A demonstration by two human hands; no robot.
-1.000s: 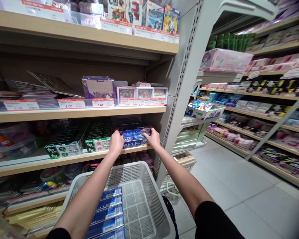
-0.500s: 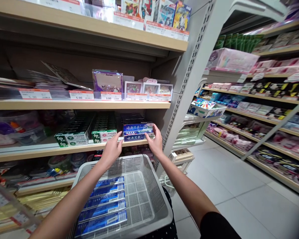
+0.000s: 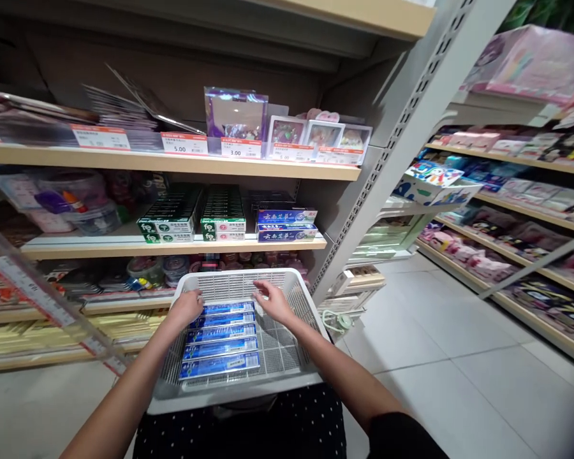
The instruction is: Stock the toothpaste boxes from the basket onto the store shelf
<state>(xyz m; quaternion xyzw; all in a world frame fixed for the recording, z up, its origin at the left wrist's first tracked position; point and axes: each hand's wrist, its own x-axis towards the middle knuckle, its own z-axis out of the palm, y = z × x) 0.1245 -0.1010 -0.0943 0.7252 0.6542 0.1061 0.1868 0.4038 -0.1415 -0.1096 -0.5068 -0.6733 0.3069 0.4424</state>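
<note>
A grey plastic basket (image 3: 302, 280) rests at my lap, with a row of several blue toothpaste boxes (image 3: 222, 349) lying side by side in it. My left hand (image 3: 185, 308) is over the basket's left side, by the left end of the farthest box. Its fingers are bent and partly hidden, and nothing shows in them. Above the right end of the row, my right hand (image 3: 273, 302) hovers open with fingers apart. On the shelf ahead, blue toothpaste boxes (image 3: 287, 224) are stacked two high at the front, apart from both hands.
Green-and-white boxes (image 3: 169, 226) stand in rows left of the blue stack. A wooden-edged shelf (image 3: 182, 162) with price tags runs above. A slotted grey post (image 3: 377, 162) rises at right, beside an aisle with tiled floor (image 3: 411, 319). A clear panel (image 3: 52, 299) slants at left.
Both hands have left the blue boxes on the shelf and come back down over the basket. The stack stays on the shelf. The view has tilted downward.
</note>
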